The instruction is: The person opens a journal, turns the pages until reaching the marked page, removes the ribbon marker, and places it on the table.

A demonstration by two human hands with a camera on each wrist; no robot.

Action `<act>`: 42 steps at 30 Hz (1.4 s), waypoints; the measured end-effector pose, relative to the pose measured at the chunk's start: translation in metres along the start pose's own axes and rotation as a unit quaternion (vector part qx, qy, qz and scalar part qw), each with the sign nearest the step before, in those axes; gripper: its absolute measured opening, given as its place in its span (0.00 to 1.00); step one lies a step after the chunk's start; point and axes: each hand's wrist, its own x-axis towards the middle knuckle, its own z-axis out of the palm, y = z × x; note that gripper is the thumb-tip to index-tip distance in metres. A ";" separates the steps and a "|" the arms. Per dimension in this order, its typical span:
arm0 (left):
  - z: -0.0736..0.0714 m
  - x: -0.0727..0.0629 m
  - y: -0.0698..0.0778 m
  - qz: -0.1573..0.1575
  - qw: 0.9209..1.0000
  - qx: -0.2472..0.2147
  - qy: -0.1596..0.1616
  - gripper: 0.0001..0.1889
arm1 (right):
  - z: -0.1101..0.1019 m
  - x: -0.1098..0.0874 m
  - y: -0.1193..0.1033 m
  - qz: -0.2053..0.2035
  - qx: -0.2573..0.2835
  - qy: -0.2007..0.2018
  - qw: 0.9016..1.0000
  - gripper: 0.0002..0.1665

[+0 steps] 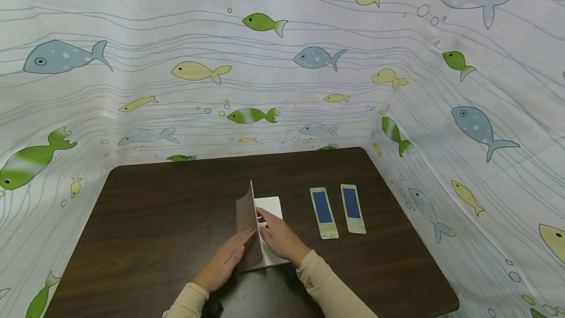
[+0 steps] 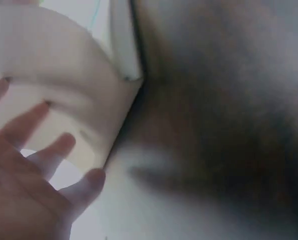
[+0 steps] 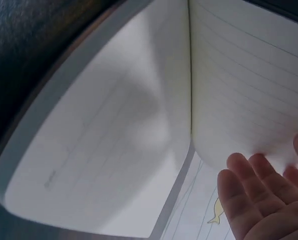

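A notebook with a grey-brown cover (image 1: 244, 215) lies partly open on the table, its left side raised steeply. My left hand (image 1: 225, 261) touches the outside of that cover with extended fingers, spread apart in the left wrist view. On the inner side, my right hand (image 1: 284, 239) rests against the raised part, above the white right side (image 1: 271, 205) of the notebook. Ruled pages (image 3: 249, 75) show in the right wrist view, where the fingertips of the right hand (image 3: 269, 205) touch the raised paper.
Two slim, pale, phone-shaped things with blue panels, a nearer one (image 1: 328, 229) and a farther one (image 1: 355, 222), lie side by side right of the notebook. The dark wooden table (image 1: 145, 220) has fish-patterned sheeting (image 1: 212, 107) around its back and sides.
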 end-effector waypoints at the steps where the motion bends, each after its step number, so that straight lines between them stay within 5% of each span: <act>1: 0.002 0.000 0.001 -0.014 1.000 0.012 -0.009 0.24 | -0.001 0.001 0.001 0.009 0.020 0.006 1.000 0.34; 5: 0.011 0.001 0.002 -0.035 0.998 0.034 -0.038 0.23 | -0.007 0.001 0.006 0.033 0.073 0.035 0.996 0.36; 11: 0.015 0.003 0.004 -0.036 0.994 0.081 -0.056 0.24 | -0.018 -0.003 0.014 0.046 0.060 0.052 0.996 0.22; 16: 0.018 0.003 0.003 -0.045 0.990 0.111 -0.074 0.23 | -0.024 -0.009 0.028 0.078 0.050 0.043 0.995 0.21; 28: 0.006 -0.009 -0.008 -0.052 0.971 0.232 -0.014 0.23 | -0.014 -0.024 0.050 0.121 -0.034 -0.048 0.991 0.37; 33: 0.004 -0.012 -0.012 -0.065 0.966 0.248 -0.025 0.24 | -0.008 -0.028 0.050 0.127 -0.046 -0.048 0.990 0.39; 42: 0.001 -0.013 -0.012 -0.063 0.969 0.235 -0.028 0.23 | -0.008 -0.028 0.051 0.107 -0.128 -0.043 0.985 0.37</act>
